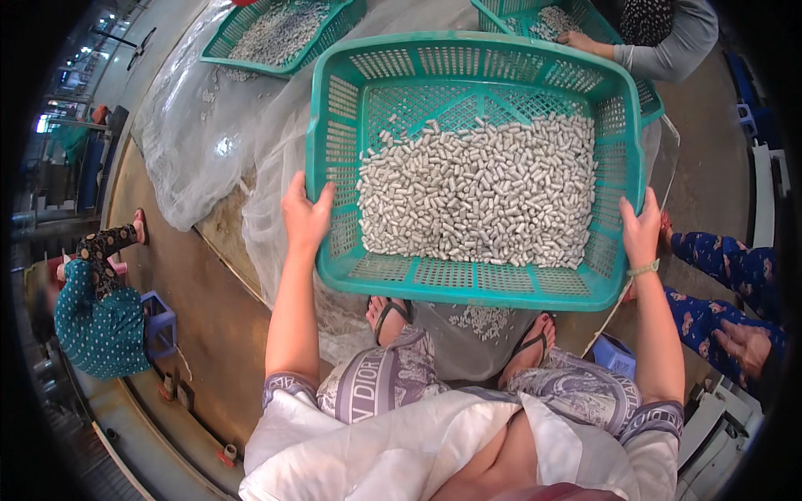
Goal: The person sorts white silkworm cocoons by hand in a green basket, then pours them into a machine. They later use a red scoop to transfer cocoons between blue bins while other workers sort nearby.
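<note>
Our left hand (306,215) and right hand (640,230) clamp opposite rims of the teal basket (334,125); white capsules (480,194) between them could spill if it tilts.

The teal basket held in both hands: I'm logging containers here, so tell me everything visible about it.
The teal basket is a rectangular plastic tray with rounded corners, perforated walls and floor, and a solid smooth rim. It is held up in the air above the person's sandalled feet, roughly level. The left hand grips its left rim and the right hand its right rim. A thick layer of small white oblong pieces covers most of its floor, leaving the near strip bare.
</note>
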The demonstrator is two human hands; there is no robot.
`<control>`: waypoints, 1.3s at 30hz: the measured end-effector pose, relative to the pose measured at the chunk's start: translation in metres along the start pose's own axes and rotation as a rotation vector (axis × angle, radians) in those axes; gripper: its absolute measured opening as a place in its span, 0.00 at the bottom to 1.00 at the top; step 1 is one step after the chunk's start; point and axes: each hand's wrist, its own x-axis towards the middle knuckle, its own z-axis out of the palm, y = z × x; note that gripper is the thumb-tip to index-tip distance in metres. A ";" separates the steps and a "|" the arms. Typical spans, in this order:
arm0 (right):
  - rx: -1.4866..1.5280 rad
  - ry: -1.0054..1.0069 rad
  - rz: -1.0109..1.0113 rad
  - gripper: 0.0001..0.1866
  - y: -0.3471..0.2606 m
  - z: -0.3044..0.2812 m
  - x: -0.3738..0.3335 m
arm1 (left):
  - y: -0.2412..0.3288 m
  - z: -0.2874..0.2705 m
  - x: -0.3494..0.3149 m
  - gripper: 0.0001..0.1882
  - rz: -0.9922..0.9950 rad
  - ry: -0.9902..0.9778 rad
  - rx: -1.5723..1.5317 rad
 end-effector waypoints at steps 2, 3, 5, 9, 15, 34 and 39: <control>0.024 -0.043 -0.061 0.13 -0.026 -0.004 0.019 | -0.011 0.009 0.005 0.11 -0.030 0.031 -0.054; 0.031 -0.061 -0.080 0.13 -0.048 -0.003 0.014 | -0.020 -0.004 0.003 0.11 -0.050 0.007 -0.006; -0.046 -0.047 -0.105 0.15 -0.097 0.009 -0.020 | -0.048 -0.054 -0.007 0.12 -0.087 -0.049 0.101; -0.094 -0.058 -0.087 0.16 -0.217 0.013 -0.100 | -0.074 -0.176 -0.028 0.13 -0.152 -0.054 -0.030; -0.063 -0.055 -0.139 0.16 -0.194 -0.063 -0.052 | 0.017 -0.151 -0.018 0.15 -0.056 0.000 0.036; -0.077 -0.018 0.007 0.21 -0.417 -0.010 -0.188 | 0.029 -0.464 -0.033 0.12 -0.207 0.149 0.097; -0.123 0.072 -0.016 0.21 -0.517 -0.095 -0.201 | 0.137 -0.562 -0.019 0.13 -0.211 0.133 0.109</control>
